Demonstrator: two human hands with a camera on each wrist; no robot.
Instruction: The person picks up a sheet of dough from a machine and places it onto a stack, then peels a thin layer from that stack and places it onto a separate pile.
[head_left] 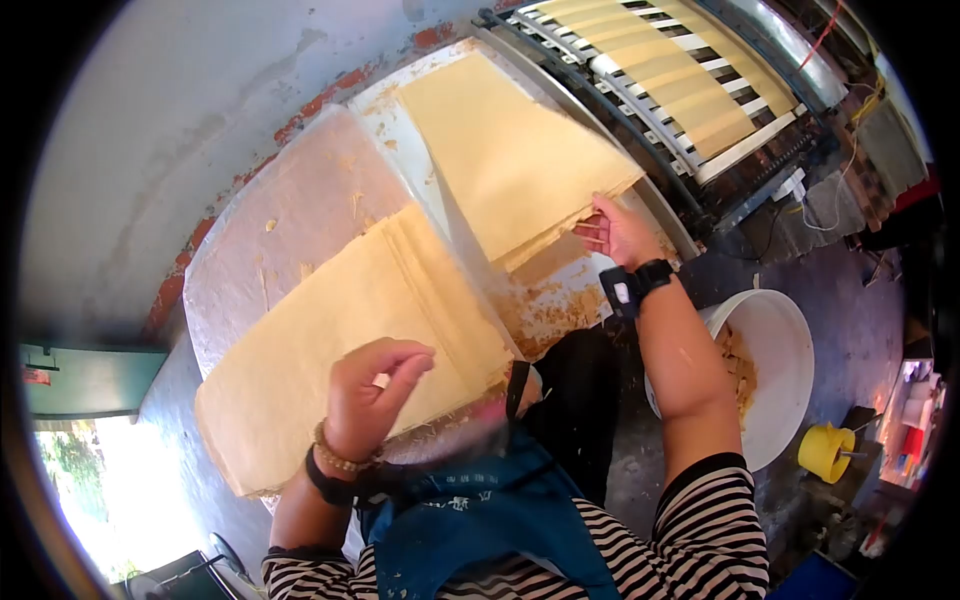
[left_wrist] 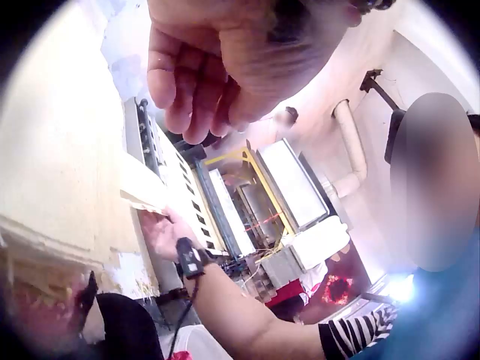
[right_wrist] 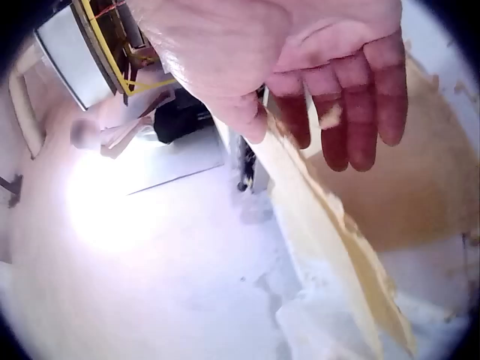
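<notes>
In the head view my right hand (head_left: 622, 232) grips the near right corner of a thin, pale-yellow sheet (head_left: 510, 150) with ragged edges. The right wrist view shows the thumb of that hand (right_wrist: 330, 82) on the edge of the sheet (right_wrist: 315, 210), its fingers reaching beneath. A small flake (right_wrist: 330, 116) clings to one finger. My left hand (head_left: 375, 385) is held over a stack of similar sheets (head_left: 310, 330), with nothing in it. Its fingers are loosely bent in the left wrist view, where the hand (left_wrist: 225, 67) fills the top.
A slatted conveyor (head_left: 680, 75) carrying yellow sheet stands beyond the table. Crumbs (head_left: 550, 310) lie on the white tabletop near its front edge. A white bucket (head_left: 785, 380) with scraps stands right, beside a yellow container (head_left: 826, 453). A peeling wall (head_left: 200, 110) borders the left.
</notes>
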